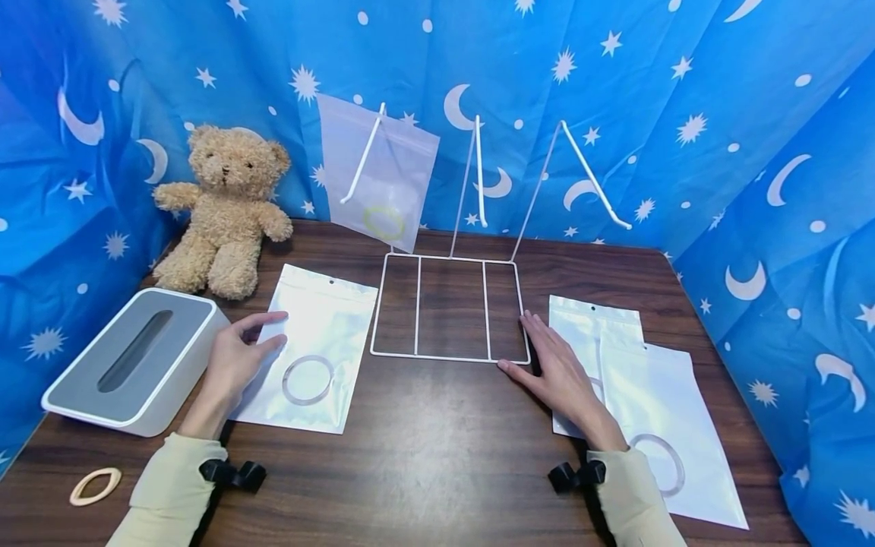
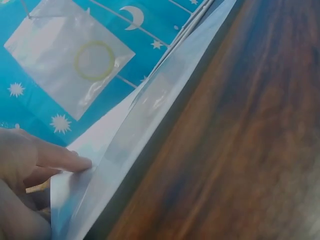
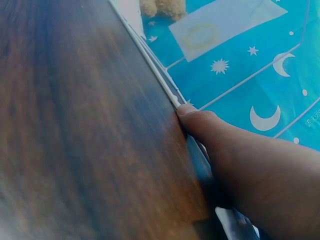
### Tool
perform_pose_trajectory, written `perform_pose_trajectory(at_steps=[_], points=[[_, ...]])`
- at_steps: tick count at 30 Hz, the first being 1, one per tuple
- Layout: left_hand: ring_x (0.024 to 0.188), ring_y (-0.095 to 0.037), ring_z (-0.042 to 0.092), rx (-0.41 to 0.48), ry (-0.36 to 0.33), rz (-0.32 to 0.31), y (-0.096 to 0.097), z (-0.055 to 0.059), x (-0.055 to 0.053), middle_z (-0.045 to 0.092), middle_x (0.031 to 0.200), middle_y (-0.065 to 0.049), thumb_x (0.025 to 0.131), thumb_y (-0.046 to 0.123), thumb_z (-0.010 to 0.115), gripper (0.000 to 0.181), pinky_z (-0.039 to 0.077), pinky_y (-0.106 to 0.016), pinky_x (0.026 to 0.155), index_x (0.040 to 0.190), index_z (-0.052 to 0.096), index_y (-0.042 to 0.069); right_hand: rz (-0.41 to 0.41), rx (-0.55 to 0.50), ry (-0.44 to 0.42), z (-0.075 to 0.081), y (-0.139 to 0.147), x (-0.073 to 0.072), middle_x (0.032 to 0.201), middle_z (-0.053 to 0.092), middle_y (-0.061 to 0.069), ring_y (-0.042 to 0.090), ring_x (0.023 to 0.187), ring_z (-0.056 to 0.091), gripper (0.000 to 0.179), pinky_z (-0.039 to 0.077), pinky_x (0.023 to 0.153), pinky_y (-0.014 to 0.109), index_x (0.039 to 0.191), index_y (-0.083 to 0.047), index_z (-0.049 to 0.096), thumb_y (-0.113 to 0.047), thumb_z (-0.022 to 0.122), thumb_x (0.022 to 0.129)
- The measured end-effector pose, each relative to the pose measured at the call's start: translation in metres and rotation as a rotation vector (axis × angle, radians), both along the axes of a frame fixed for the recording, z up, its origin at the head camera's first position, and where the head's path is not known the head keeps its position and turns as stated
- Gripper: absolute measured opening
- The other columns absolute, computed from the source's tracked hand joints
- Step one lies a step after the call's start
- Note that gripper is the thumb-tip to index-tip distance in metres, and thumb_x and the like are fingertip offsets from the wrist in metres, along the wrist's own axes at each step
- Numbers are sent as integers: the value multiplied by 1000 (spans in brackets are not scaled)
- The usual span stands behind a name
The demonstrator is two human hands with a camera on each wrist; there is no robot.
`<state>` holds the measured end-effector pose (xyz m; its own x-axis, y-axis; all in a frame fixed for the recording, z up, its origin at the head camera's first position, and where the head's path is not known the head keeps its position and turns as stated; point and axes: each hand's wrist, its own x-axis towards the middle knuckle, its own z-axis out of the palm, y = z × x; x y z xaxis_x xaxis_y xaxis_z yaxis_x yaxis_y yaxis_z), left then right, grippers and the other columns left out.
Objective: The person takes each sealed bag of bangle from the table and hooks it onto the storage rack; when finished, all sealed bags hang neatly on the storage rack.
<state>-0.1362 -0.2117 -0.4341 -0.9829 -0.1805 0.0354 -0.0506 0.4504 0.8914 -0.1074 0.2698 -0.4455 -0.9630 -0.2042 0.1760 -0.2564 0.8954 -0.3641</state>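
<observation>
My left hand (image 1: 235, 357) is at the left edge of a white zip pouch (image 1: 321, 319) lying on the table, thumb and index fingertips apart over it. In the left wrist view a fingertip (image 2: 82, 162) meets the pouch's edge. The pouch shows a ring (image 1: 285, 382) through its front. My right hand (image 1: 560, 372) rests against the front right corner of a white wire rack (image 1: 444, 356), its thumb (image 3: 197, 117) on the corner and fingers extended along the right side. From the rack's left arm (image 1: 362, 156) hangs a pouch (image 1: 417, 175) with a yellow ring.
Two overlapping white pouches (image 1: 656, 395) lie on the right, partly under my right forearm. A tissue box (image 1: 191, 365) and a teddy bear (image 1: 229, 205) stand on the left. Near the front left is a small wooden ring (image 1: 77, 494). A patterned blue curtain (image 1: 772, 152) surrounds the table.
</observation>
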Motion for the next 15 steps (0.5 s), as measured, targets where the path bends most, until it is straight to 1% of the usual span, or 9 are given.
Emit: perform_pose_trajectory(at_steps=[2,4,7,10,11,12,14,15], points=[[132,-26,44,31,-27,-2,-1,1,0,59,134,-12,89,6,70,37,37,-45,107,126,66,5,-3,2,-3,1,0,0,158,28,14,31,144,24,96,23,112,53,155,-9,27,-70,55,87],[134,-26,43,59,-41,-4,-1,1,-1,57,136,-11,90,8,71,39,36,-46,108,128,65,6,-6,5,-6,1,0,0,157,29,14,31,144,24,96,23,112,54,155,-9,27,-71,55,86],[133,-23,43,97,-55,-9,-2,1,-1,57,137,-10,90,10,72,41,37,-44,107,129,65,7,-7,8,-6,1,0,0,157,29,14,31,144,24,96,23,112,54,155,-9,27,-70,55,87],[133,-20,43,121,-48,-21,-3,2,0,57,138,-8,90,14,73,41,36,-37,108,130,65,8,2,0,4,1,0,0,157,30,15,32,144,25,94,24,111,54,155,-8,27,-68,56,87],[132,-17,44,124,-33,-28,-4,2,0,58,137,-6,89,16,74,42,36,-32,107,130,65,10,5,-2,8,1,0,0,156,30,15,32,144,25,94,24,111,54,155,-8,28,-67,57,88],[128,-15,48,126,-7,-35,-4,3,2,59,135,-5,89,17,74,41,39,-26,104,129,66,10,6,-4,9,1,0,0,156,30,15,32,144,25,94,24,111,54,155,-8,28,-67,57,88],[119,-10,53,130,75,-51,-4,8,6,64,129,-2,88,18,75,39,42,-17,94,126,68,11,7,-8,7,1,0,1,157,30,14,31,144,25,94,24,112,53,155,-8,28,-67,58,87],[115,-9,56,135,129,-66,-4,12,8,66,126,-2,88,17,76,38,43,-15,90,125,69,11,7,-8,5,1,0,0,157,30,14,31,144,25,94,24,112,53,155,-9,27,-67,57,87]])
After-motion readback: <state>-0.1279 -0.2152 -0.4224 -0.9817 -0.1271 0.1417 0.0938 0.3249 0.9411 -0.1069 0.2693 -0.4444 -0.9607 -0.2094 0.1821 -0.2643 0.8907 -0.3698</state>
